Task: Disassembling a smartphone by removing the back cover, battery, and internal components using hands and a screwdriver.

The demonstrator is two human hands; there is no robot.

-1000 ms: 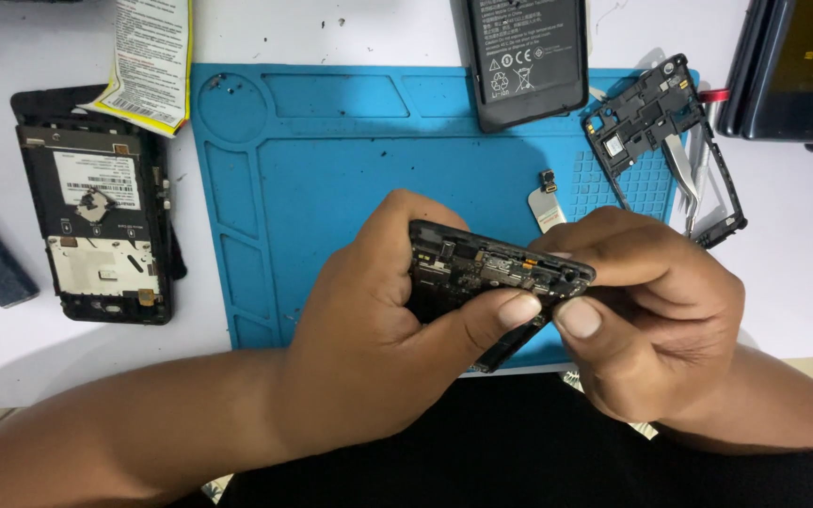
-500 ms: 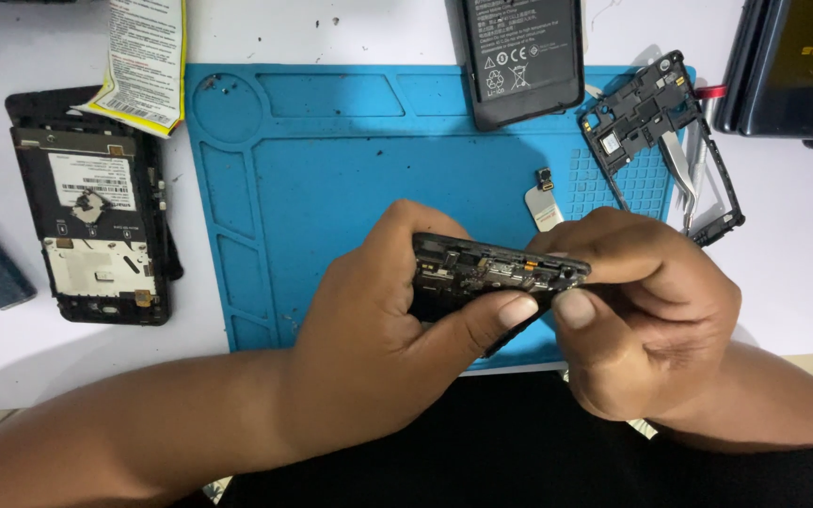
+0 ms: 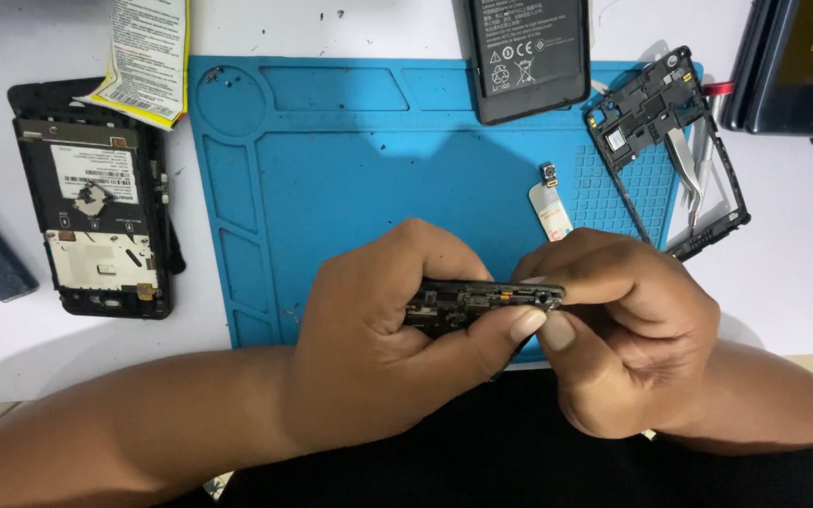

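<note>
Our left hand (image 3: 383, 334) and right hand (image 3: 628, 339) both grip the dark phone frame (image 3: 477, 303) edge-on. At twelve o'clock from it lies the black battery (image 3: 529, 56) on the blue mat (image 3: 359, 160).

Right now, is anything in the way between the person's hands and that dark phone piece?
Nothing visible is. Both the left hand and the right hand already hold the dark phone piece directly, above the blue mat.
</note>
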